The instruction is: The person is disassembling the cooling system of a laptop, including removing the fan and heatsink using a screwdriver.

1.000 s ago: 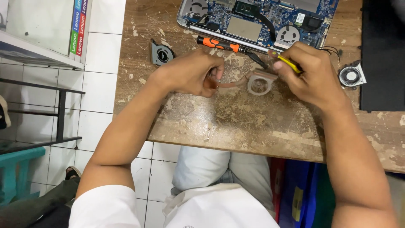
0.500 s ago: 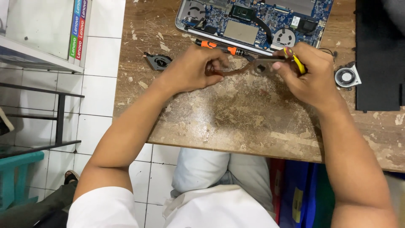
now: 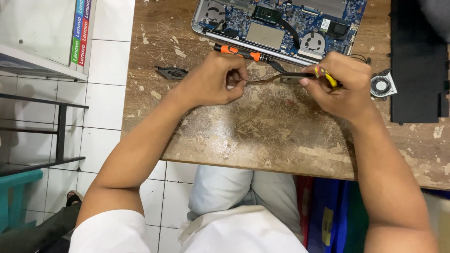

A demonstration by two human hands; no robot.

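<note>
1. Head view, going from the left: a small black fan (image 3: 171, 72) lies alone on the worn wooden table (image 3: 262, 136), well to the left of the opened laptop board (image 3: 281, 23).
2. The left hand (image 3: 211, 79), below the left corner of the laptop board, is closed in a pinch on the left end of a thin copper heat pipe (image 3: 276, 78), which is lifted a little in front of the board.
3. An orange and black screwdriver (image 3: 241, 51) lies just beside the front edge of the laptop board, above the left hand.
4. The right hand (image 3: 340, 86), below the right corner of the laptop board, is closed on the other end of the heat pipe and also keeps a yellow-handled tool (image 3: 328, 77) in the fingers.
5. I think it is good to support both ends equally and not twist, because such a thin pipe bends easily.
6. A grey round fan (image 3: 382, 85) and a black flat panel (image 3: 417, 65) lie to the right of the laptop board.
7. The tool's tip is hidden by the fingers, and the top of the laptop board is cut off.
</note>
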